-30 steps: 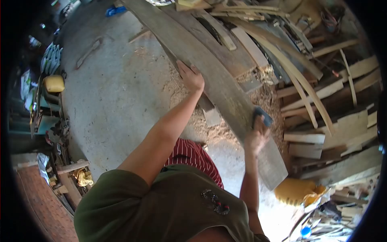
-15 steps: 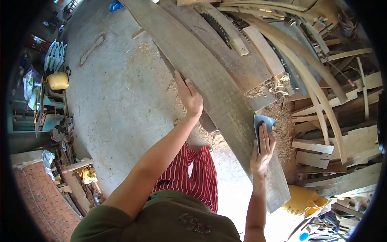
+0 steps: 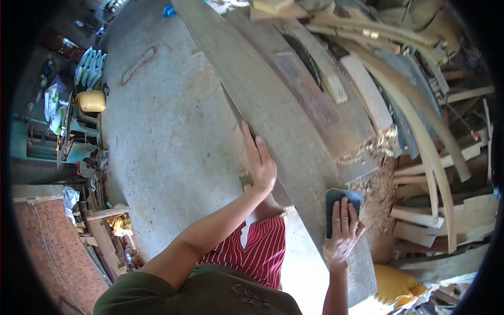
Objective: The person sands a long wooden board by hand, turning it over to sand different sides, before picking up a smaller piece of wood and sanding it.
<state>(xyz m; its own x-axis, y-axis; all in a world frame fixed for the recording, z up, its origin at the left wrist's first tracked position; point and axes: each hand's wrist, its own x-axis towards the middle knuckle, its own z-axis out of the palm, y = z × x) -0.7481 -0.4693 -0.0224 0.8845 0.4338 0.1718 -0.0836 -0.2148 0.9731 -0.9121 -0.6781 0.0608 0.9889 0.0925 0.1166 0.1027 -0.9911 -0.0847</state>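
A long, wide wooden plank runs diagonally from the top left to the lower right. My left hand rests along its left edge, fingers stretched out toward the far end. Near the plank's close end, my right hand lies with extended fingers on a dark blue-grey sheet, pressing it flat against the wood. The sheet's underside is hidden.
Curved wooden pieces and stacked boards fill the right side. Wood shavings lie beside the plank. On the left are a yellow container, a teal rack and bricks. A yellow sack sits lower right.
My right hand and the sheet have moved down along the plank toward its near end. My left hand sits lower and slightly right in view, and the whole view has shifted.
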